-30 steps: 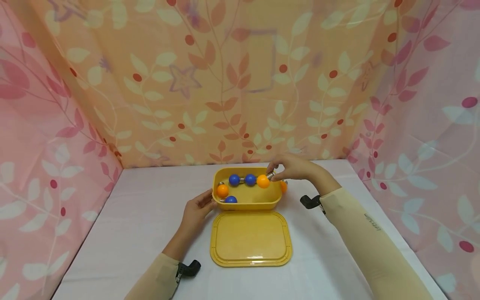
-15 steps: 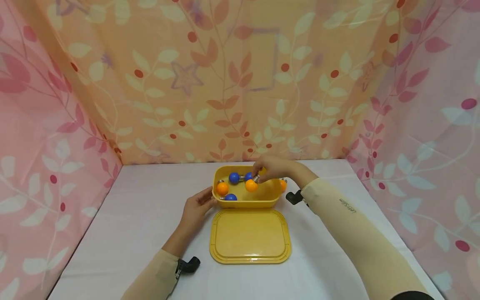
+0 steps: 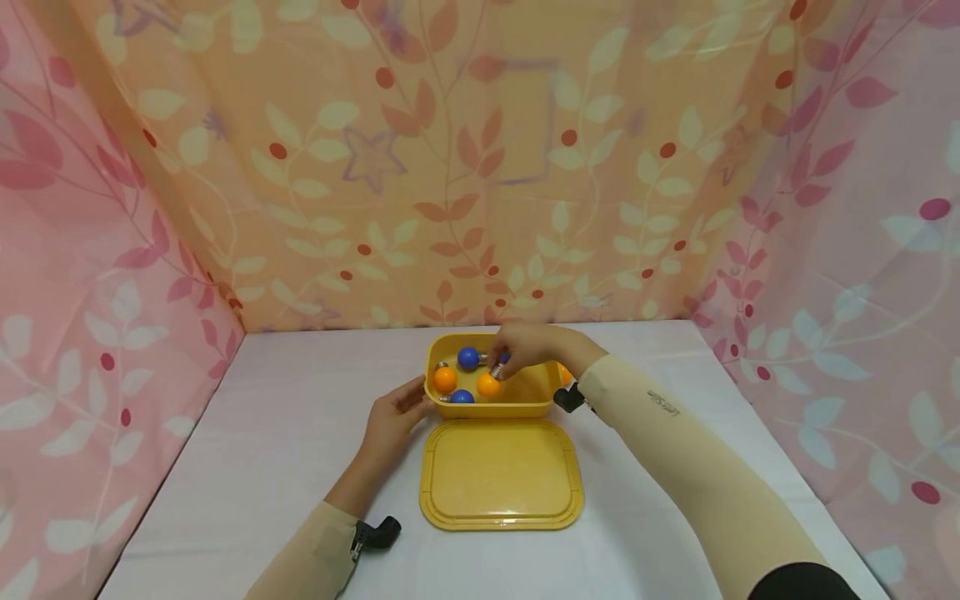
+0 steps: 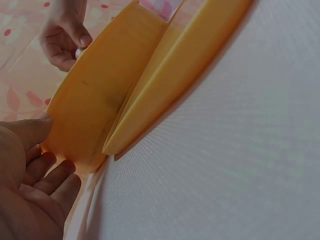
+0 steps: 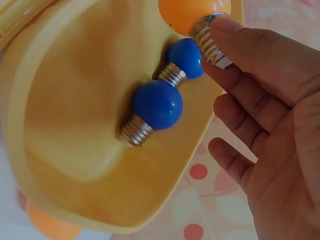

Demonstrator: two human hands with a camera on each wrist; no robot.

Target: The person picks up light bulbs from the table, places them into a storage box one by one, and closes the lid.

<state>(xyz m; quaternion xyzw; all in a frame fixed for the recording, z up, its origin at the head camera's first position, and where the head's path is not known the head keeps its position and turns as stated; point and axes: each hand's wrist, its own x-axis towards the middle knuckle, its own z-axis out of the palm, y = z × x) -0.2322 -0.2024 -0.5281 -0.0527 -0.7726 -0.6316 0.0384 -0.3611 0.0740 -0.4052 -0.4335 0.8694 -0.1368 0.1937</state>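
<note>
My right hand (image 3: 528, 346) pinches an orange light bulb (image 3: 488, 386) by its silver screw base, thumb against fingers, over the inside of a yellow plastic box (image 3: 495, 411). In the right wrist view two blue bulbs (image 5: 159, 105) lie in line beneath that hand. At the box's left end sit another orange bulb (image 3: 445, 380) and a blue bulb (image 3: 461, 397), the latter partly hidden by the front wall. My left hand (image 3: 393, 419) rests against the box's left side; in the left wrist view its fingers (image 4: 57, 177) are loosely extended along the wall.
A flat yellow lid (image 3: 501, 475) lies just in front of the box on the white tablecloth (image 3: 300, 433). Outside the box's right end is one more orange bulb (image 5: 52, 222), mostly hidden in the head view. Patterned cloth walls (image 3: 480, 167) enclose the back and sides.
My right hand has carried the orange bulb leftward and lower, from the box's right end to nearer its middle. The left hand stays against the box.
</note>
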